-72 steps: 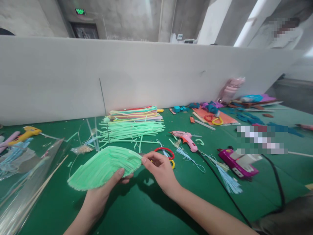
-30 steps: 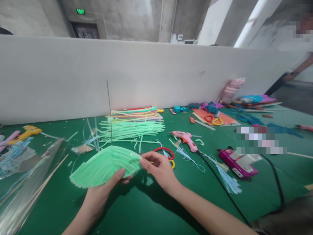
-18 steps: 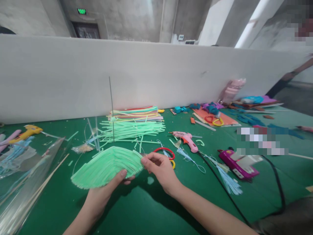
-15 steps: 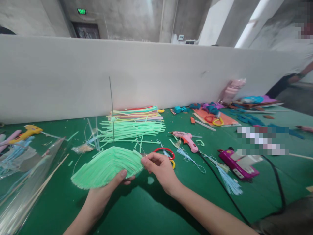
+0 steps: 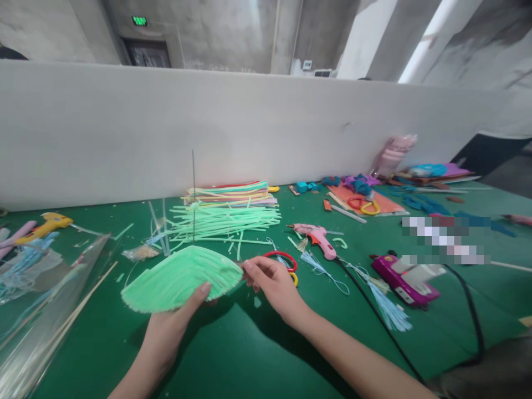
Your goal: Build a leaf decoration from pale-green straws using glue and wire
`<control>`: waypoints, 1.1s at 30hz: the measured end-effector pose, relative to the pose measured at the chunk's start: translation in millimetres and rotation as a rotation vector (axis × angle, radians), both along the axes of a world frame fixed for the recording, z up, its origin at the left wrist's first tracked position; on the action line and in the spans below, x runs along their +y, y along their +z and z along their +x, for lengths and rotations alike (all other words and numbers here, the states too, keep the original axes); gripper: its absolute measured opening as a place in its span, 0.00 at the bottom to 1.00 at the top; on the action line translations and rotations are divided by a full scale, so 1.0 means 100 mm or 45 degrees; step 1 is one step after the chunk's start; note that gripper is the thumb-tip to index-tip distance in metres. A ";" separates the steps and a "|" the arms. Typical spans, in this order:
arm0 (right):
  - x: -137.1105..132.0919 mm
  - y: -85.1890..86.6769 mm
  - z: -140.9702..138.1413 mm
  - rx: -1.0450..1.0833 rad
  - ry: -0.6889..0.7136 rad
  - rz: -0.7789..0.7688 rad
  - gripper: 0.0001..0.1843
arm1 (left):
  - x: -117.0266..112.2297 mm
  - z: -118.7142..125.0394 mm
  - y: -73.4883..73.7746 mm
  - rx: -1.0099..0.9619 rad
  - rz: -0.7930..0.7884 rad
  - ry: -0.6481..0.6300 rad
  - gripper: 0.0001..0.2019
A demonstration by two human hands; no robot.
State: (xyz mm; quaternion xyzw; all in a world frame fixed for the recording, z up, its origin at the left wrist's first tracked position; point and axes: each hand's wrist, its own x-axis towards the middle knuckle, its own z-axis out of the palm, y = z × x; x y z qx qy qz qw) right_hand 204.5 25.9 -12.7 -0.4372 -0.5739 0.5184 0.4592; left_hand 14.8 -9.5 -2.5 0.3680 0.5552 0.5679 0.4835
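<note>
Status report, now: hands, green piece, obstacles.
Left hand gripping green fan-shaped piece. Right hand at its corner, hold unclear. Scissors partly hidden beyond right hand.

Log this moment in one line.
left hand: holding green fan-shaped piece; right hand: at its right tip; pink glue gun: lying on table

left hand (image 5: 180, 316) holds a green fan-shaped piece (image 5: 170, 282).

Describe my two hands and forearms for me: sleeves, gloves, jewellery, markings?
The left hand and right hand are human hands without gloves. No sleeve shows on either slim forearm up to the picture edge, nor any watch, bracelet, cable or clear marking. No ring shows, though several fingers are hidden.
</note>
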 end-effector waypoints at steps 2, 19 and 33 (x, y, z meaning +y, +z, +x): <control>0.06 0.04 0.09 -0.340 0.012 0.176 0.20 | 0.04 -0.04 -0.02 -0.131 -0.020 0.019 0.25; 0.14 0.06 0.44 -1.432 0.169 0.475 0.26 | 0.25 -0.33 -0.15 -0.390 0.009 0.048 0.23; 0.33 0.15 0.70 -0.947 -0.362 0.552 0.11 | 0.35 -0.49 -0.10 -0.255 0.066 0.276 0.19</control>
